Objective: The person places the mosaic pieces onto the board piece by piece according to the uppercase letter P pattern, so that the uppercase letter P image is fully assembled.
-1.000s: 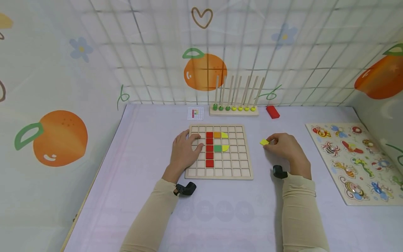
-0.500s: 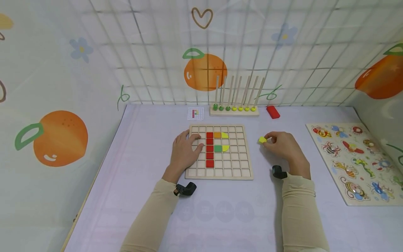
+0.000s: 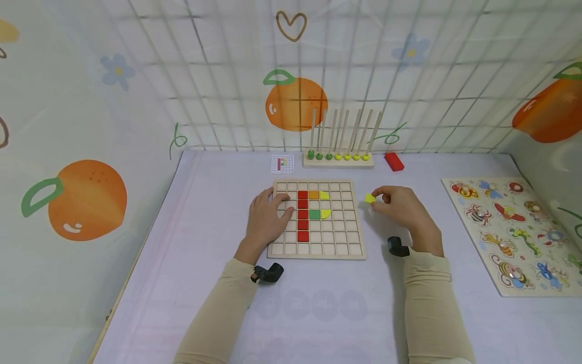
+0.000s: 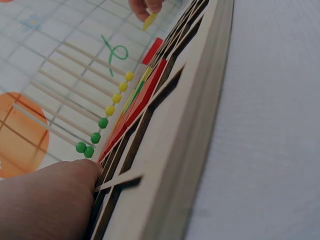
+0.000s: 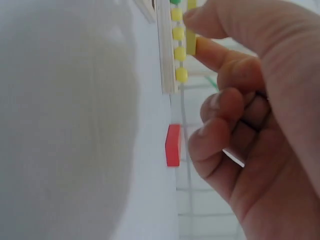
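A wooden grid board (image 3: pixel 318 248) lies mid-table. In its cells sit a column of red square tiles (image 3: pixel 302 214), an orange square tile (image 3: pixel 313 195), a green square tile (image 3: pixel 314 215) and two yellow quarter-circle tiles (image 3: pixel 325 214). My left hand (image 3: pixel 268 220) rests over the board's left edge, thumb and forefinger on the grid, fingers relaxed. Just right of the board, my right hand (image 3: pixel 402 210) pinches a yellow square tile (image 3: pixel 370 198) between thumb and forefinger, above the table. In the right wrist view that yellow tile (image 5: pixel 191 45) shows edge-on, with the other fingers curled in.
Behind the board stand a small pattern card (image 3: pixel 282 164) and a wooden peg rack (image 3: pixel 338 163) with green and yellow beads. A red block (image 3: pixel 394 162) lies to the rack's right. An insect picture board (image 3: pixel 493 242) lies at far right.
My right hand has lifted the yellow square tile and carried it left and slightly away from me, toward the board. The left hand has stayed in place.
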`<state>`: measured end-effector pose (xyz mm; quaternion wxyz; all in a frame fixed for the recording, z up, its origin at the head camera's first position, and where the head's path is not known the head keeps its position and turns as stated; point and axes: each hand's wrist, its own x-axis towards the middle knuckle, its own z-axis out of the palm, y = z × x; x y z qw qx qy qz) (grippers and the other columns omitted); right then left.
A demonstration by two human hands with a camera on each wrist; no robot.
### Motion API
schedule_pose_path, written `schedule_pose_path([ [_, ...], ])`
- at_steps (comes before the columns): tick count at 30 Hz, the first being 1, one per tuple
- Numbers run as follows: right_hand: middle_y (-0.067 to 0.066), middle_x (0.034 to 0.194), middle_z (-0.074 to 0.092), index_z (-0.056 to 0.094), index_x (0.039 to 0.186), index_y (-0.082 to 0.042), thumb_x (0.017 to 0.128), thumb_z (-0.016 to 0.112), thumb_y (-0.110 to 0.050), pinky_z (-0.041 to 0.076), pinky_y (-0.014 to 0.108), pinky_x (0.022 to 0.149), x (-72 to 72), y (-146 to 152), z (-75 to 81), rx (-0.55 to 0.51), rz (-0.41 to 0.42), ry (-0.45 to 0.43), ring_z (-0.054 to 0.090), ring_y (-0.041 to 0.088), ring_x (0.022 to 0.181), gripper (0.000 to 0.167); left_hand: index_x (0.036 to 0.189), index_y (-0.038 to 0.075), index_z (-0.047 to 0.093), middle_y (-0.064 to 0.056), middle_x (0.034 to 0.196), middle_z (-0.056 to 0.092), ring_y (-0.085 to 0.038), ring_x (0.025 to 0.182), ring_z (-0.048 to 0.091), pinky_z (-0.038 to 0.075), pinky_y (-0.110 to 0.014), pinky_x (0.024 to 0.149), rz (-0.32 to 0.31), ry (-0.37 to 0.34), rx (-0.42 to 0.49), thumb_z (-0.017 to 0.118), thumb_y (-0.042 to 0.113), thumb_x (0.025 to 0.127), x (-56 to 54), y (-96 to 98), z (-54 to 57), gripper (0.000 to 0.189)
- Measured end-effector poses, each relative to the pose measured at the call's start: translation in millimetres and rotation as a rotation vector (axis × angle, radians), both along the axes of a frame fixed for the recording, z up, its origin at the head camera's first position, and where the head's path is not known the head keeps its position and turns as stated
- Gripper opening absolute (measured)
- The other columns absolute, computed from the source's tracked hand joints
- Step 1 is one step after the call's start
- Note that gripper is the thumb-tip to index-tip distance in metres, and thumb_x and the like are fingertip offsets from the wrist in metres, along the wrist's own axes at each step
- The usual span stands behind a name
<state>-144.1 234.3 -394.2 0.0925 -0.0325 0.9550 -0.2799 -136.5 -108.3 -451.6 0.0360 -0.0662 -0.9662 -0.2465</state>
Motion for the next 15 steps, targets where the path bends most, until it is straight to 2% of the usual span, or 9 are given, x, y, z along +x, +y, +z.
schedule_pose_path([
  [8, 0.004, 0.079, 0.043, 0.070, 0.115, -0.008, 0.090, 0.061, -0.018, 0.031, 0.031, 0.059, -2.3, -18, 2.0, -0.037, 0.067, 0.014, 0.040, 0.018, 0.069, 0.028, 0.129, 0.024, 0.065, -0.016, 0.157, 0.041, -0.035, 0.149, 0.035, 0.026, -0.055, 0.124, -0.003, 0.021, 0.012, 0.060, 0.041, 0.099, 0.8, -0.4, 0.5, 0.035],
  [15, 0.003, 0.077, 0.041, 0.070, 0.115, -0.008, 0.091, 0.059, -0.016, 0.030, 0.029, 0.056, -2.8, -30, 3.5, -0.041, 0.096, 0.014, 0.038, 0.017, 0.064, 0.027, 0.129, 0.024, 0.065, -0.016, 0.157, 0.042, -0.035, 0.149, 0.035, 0.026, -0.055, 0.124, 0.000, 0.011, 0.013, 0.060, 0.040, 0.099, 1.5, 0.4, 1.8, 0.035],
])
